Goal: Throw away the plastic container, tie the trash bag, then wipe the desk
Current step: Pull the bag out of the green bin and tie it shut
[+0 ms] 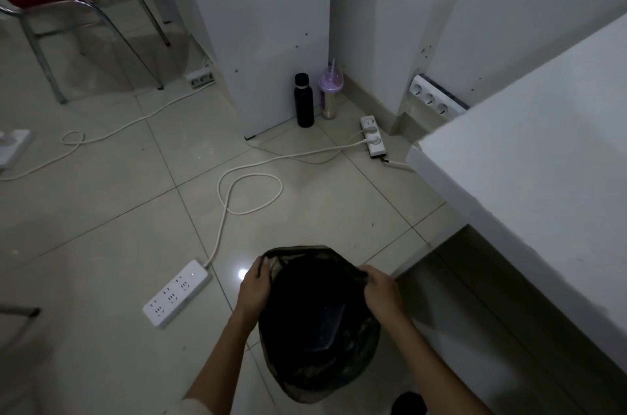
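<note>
Currently the left hand (254, 285) and right hand (380, 292) grip opposite sides of the bag (305, 380) rim, fingers curled on the plastic. The container (330, 323) lies inside, below and between both hands. Tying likely requires drawing the 2 gripped edges together.

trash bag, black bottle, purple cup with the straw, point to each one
trash bag (305, 380): head view, on its near side wall
black bottle (304, 105): head view, middle of its body
purple cup (329, 93): head view, just under its lid
</note>
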